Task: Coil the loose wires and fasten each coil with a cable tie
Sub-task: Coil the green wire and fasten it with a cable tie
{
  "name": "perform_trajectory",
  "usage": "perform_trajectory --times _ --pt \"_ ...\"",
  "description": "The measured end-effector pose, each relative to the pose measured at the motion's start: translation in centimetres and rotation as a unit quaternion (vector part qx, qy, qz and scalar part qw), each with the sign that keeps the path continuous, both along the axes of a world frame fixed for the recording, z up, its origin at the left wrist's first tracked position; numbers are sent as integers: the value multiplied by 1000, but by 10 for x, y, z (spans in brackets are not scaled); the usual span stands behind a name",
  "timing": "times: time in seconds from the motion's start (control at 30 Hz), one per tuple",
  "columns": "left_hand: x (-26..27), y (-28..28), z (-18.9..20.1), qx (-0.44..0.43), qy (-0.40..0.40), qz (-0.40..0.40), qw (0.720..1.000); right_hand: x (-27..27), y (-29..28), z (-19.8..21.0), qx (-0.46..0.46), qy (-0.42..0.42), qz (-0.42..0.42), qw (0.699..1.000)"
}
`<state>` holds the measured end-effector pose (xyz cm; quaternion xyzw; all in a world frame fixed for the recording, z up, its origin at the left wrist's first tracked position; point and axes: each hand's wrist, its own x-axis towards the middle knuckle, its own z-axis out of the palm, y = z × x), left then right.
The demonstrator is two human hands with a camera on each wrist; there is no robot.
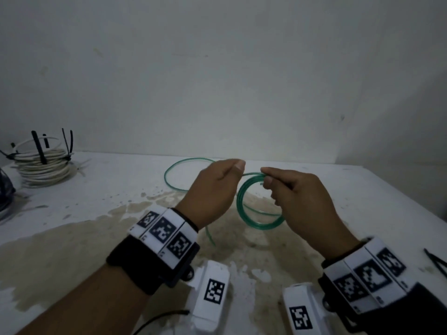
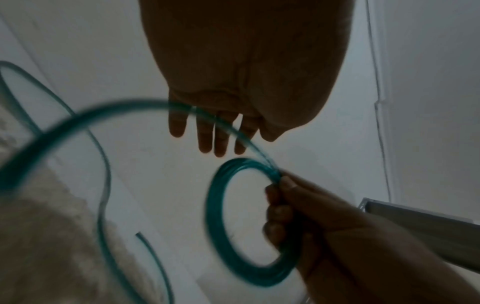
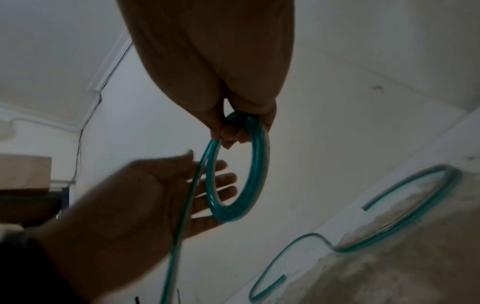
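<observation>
Pinching the green coil (image 1: 260, 209) is the right hand (image 1: 307, 204); the left hand (image 1: 212, 192), fingers straight, is guiding loose wire (image 1: 183, 170) trailing toward 10 o'clock.

Your left hand (image 2: 244, 86) hangs from twelve o'clock, fingers (image 2: 205, 131) straight, the green wire (image 2: 85, 115) crossing them. At five o'clock your right hand (image 2: 319, 216) pinches the green coil (image 2: 215, 222).

Head view looks down over both wrists at the table (image 1: 314, 189); each wrist view looks close along its palm; all share the green coil (image 1: 260, 223).
</observation>
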<state>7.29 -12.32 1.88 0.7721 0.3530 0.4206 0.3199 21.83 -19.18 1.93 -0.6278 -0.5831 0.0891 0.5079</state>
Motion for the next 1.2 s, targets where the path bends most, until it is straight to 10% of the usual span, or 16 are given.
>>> perform_trajectory --times 0.53,0.7,0.83,1.2 --pt "46 -31 -18 -295 -314 -166 887 12 -16 -19 104 444 3 890" --pt "47 -27 -19 -187 -175 -117 960 25 -35 -14 -53 166 -40 984" --pt "55 -31 -25 -101 -76 -119 985 26 -46 -14 -82 15 0 997" --pt "97 -48 -42 -265 -192 -140 934 42 -57 -42 -23 301 -108 947"
